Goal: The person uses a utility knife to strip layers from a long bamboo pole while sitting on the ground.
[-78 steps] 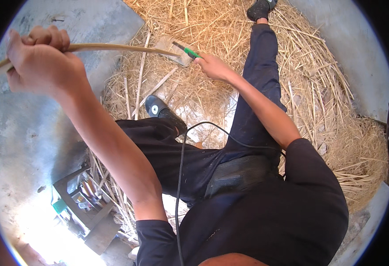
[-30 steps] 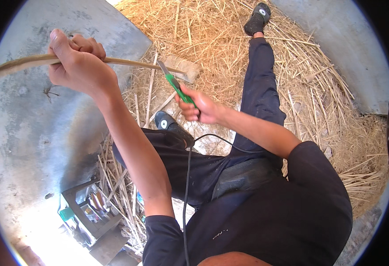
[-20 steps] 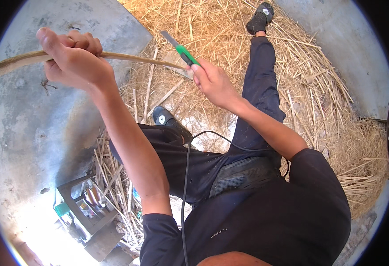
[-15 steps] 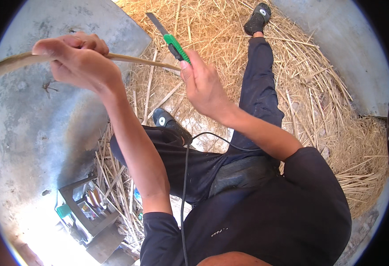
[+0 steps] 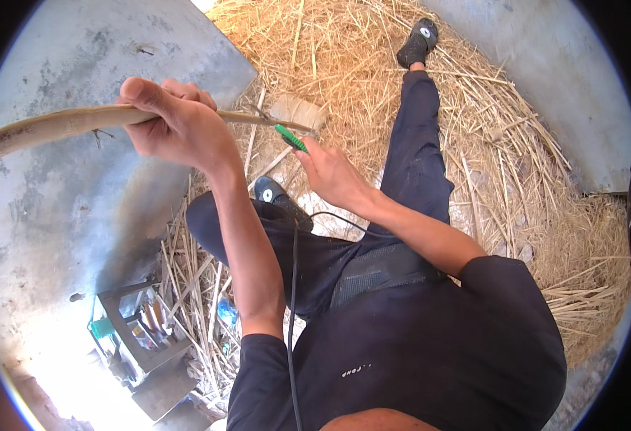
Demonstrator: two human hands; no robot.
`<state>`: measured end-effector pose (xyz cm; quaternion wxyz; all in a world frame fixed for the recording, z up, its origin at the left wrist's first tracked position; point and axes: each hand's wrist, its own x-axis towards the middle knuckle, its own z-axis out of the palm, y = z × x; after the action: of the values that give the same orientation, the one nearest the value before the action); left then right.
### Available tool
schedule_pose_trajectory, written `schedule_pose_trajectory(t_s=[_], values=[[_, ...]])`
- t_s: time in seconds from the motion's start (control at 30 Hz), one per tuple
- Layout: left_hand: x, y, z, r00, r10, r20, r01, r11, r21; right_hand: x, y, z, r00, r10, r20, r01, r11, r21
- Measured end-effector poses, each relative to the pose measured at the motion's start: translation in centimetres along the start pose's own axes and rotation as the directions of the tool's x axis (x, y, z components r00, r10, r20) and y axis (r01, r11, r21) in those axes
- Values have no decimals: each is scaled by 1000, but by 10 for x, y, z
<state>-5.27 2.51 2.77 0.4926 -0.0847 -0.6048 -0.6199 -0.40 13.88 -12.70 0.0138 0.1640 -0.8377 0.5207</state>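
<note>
A long, pale strip (image 5: 64,126) that looks like split bamboo enters from the left edge, bowed, and narrows toward its right end. My left hand (image 5: 182,129) is closed round it, thumb along the top. My right hand (image 5: 333,172) grips a green utility knife (image 5: 291,138), also called a cutter. Its blade is seen mostly edge-on and points up and left, close to the strip's thin part. Whether the blade touches the strip I cannot tell. The strip's right end lies just above my right fingers, and the part inside my left fist is hidden.
Straw-like shavings and thin sticks (image 5: 516,129) cover the floor around my outstretched leg (image 5: 419,129). A grey wall or slab (image 5: 49,215) stands at the left. Lower left is a small frame holder (image 5: 139,327) with assorted items. A black cable (image 5: 291,323) hangs over my front.
My left hand has moved right and down along with the strip. My right hand has come slightly lower, and the knife has turned so its blade shows less and sits nearer the strip.
</note>
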Motion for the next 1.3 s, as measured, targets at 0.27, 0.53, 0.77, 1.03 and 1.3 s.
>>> schedule_pose_trajectory(t_s=[0.27, 0.53, 0.77, 1.03, 1.3], values=[[-9, 1, 5, 997, 78, 7, -79, 997, 25, -20, -6, 6, 994, -22, -103, 27, 999, 42], [-14, 7, -4, 998, 64, -24, -63, 998, 13, -9, -25, -24, 986, -83, -147, 90, 995, 43], [-34, 14, -5, 991, 131, 21, -131, 991, 10, -21, 93, 4, 924, 271, 269, -193, 940, -283], [-54, 23, -28, 999, 40, -26, -42, 997, -67, -36, -6, -19, 993, -88, -77, 98, 985, 140], [-58, 27, -37, 994, 35, -103, -39, 999, -31, -13, 17, 7, 997, -11, 77, 18, 995, -99]])
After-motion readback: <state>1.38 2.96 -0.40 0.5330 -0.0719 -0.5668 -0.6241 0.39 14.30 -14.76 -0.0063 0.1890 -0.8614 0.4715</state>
